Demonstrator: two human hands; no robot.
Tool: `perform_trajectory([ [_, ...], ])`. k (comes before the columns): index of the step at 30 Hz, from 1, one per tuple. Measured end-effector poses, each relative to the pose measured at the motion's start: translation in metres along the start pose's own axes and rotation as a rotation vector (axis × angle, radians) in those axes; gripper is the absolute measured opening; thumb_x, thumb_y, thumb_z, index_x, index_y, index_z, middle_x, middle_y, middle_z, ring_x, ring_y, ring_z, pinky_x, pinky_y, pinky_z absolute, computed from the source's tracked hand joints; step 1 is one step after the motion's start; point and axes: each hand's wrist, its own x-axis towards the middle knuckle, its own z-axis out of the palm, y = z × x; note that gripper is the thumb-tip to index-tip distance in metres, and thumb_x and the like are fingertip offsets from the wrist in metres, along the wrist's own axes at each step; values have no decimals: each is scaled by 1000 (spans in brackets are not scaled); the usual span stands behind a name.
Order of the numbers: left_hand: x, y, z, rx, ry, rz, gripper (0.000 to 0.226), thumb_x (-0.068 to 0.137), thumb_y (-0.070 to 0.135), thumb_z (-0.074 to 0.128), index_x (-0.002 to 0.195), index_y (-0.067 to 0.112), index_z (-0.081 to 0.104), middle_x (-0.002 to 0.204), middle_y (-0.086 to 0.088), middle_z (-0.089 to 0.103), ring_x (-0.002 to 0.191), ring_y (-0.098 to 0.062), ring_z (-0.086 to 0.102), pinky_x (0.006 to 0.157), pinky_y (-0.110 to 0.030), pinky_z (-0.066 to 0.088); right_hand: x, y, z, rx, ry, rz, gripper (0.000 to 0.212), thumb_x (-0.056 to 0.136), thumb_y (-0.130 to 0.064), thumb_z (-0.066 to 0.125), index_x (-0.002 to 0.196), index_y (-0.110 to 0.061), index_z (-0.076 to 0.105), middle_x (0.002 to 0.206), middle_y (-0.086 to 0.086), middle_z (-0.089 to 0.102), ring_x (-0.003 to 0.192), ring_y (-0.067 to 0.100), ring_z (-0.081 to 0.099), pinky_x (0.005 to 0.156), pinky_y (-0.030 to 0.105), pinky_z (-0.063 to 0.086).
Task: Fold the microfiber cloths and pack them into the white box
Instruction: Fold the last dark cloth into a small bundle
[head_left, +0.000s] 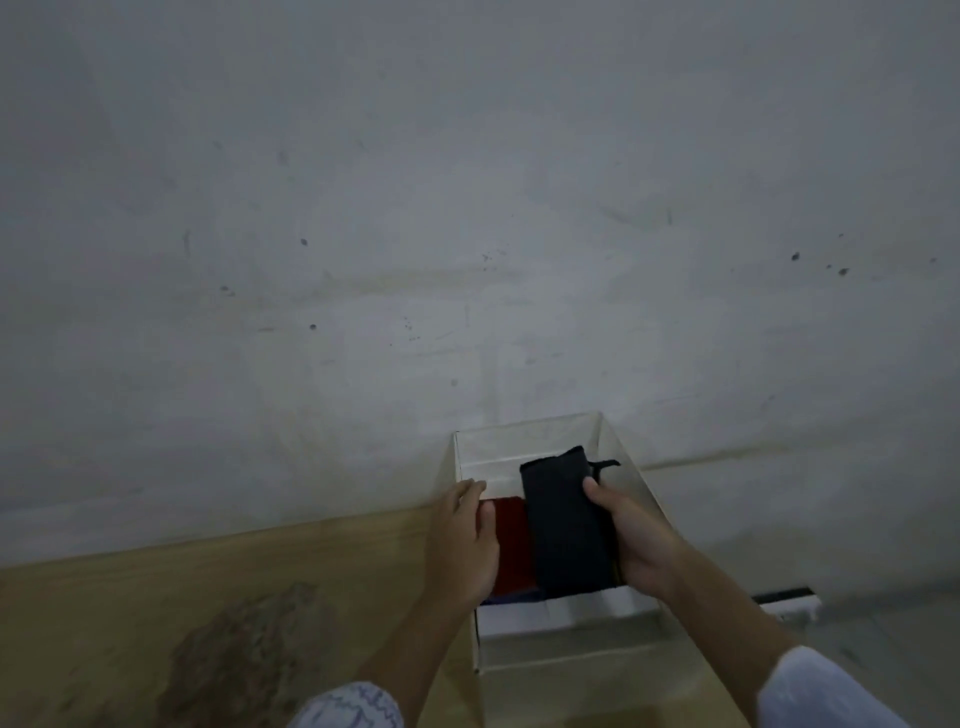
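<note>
1. We see a white box (540, 639) standing open on a wooden bench (156, 597), its far end close against a pale, spotted wall (467, 208).
2. Our right hand (631, 540) is clenched around a folded dark cloth (563, 519), thumb on its upper face and the other fingers hidden under its right edge; the cloth is held lengthwise over the inside of the box, and a small loop or tag sticks out from its far right corner.
3. Our left hand (462, 540) rests at the left wall of the box, fingers lying over the rim and the thumb touching a folded red cloth (511, 545) that lies inside; we cannot tell whether it grips the wall or only steadies it.
4. A strip of blue fabric (511, 598) shows just under the near edge of the red cloth, inside the box.
5. The near part of the box floor is bare and white.
6. Patterned sleeves show at the bottom of the view on both arms.
7. A dark stain (244, 634) marks the bench to the left of the box.
</note>
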Motion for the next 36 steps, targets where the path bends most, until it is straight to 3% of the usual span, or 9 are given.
perform_trajectory([
  [2, -2, -13, 15, 64, -58, -7, 43, 100, 23, 28, 140, 10, 34, 146, -2, 33, 135, -14, 29, 109, -19, 18, 19, -1, -14, 11, 67, 27, 33, 97, -31, 43, 120, -10, 54, 110, 14, 64, 96, 29, 63, 67, 38, 51],
  [6, 1, -23, 24, 24, -67, 8, 44, 99, 25, 25, 139, 11, 33, 145, -2, 34, 132, -14, 32, 114, -29, 25, 55, -3, -23, 5, 118, 29, 24, 99, -23, 39, 112, -12, 56, 105, 12, 63, 90, 26, 61, 65, 35, 49],
  [12, 3, -25, 26, 43, -17, 52, 39, 99, 18, 28, 136, 12, 39, 141, 4, 36, 126, -1, 29, 104, -10, 16, 106, 26, -33, -75, 208, 234, 29, 97, -18, 38, 112, -2, 57, 99, 16, 63, 91, 32, 59, 79, 40, 48],
  [18, 4, -26, 27, 20, -2, 62, 36, 98, 16, 30, 131, 13, 46, 131, 11, 38, 122, 1, 31, 103, -9, 19, 127, 37, -46, -238, 313, 252, 27, 91, -15, 39, 103, -2, 59, 113, 22, 60, 104, 34, 56, 93, 42, 44],
  [23, 4, -27, 27, 39, -4, 52, 35, 98, 16, 30, 129, 13, 48, 133, 7, 41, 124, -3, 35, 105, -14, 22, 129, 39, -38, -365, 318, 159, 34, 93, -11, 37, 118, 2, 55, 97, 12, 56, 81, 24, 50, 71, 30, 41],
  [26, 3, -26, 27, 51, -2, 53, 35, 98, 16, 31, 128, 12, 49, 133, 6, 43, 125, -6, 36, 105, -15, 24, 120, 38, -30, -659, 343, -53, 35, 94, -14, 42, 124, 2, 51, 118, 17, 59, 101, 30, 56, 83, 33, 45],
  [28, 3, -26, 27, 50, -6, 48, 35, 98, 17, 31, 127, 12, 50, 134, 5, 43, 126, -9, 37, 107, -19, 27, 110, 37, -27, -866, 433, -217, 30, 93, -13, 47, 116, 5, 54, 117, 23, 59, 102, 34, 58, 76, 29, 44],
  [31, 3, -26, 26, 40, -5, 33, 35, 98, 17, 31, 127, 12, 50, 134, 4, 44, 125, -8, 38, 108, -21, 28, 101, 34, -27, -1035, 530, -347, 15, 87, -6, 50, 97, 2, 57, 99, 20, 63, 82, 32, 60, 63, 27, 42],
  [36, 2, -25, 25, 37, -9, 26, 35, 99, 17, 31, 128, 12, 50, 134, 5, 44, 125, -7, 37, 106, -17, 26, 100, 34, -32, -1163, 449, -162, 8, 83, -1, 52, 78, -3, 46, 73, 9, 50, 56, 17, 44, 48, 22, 33],
])
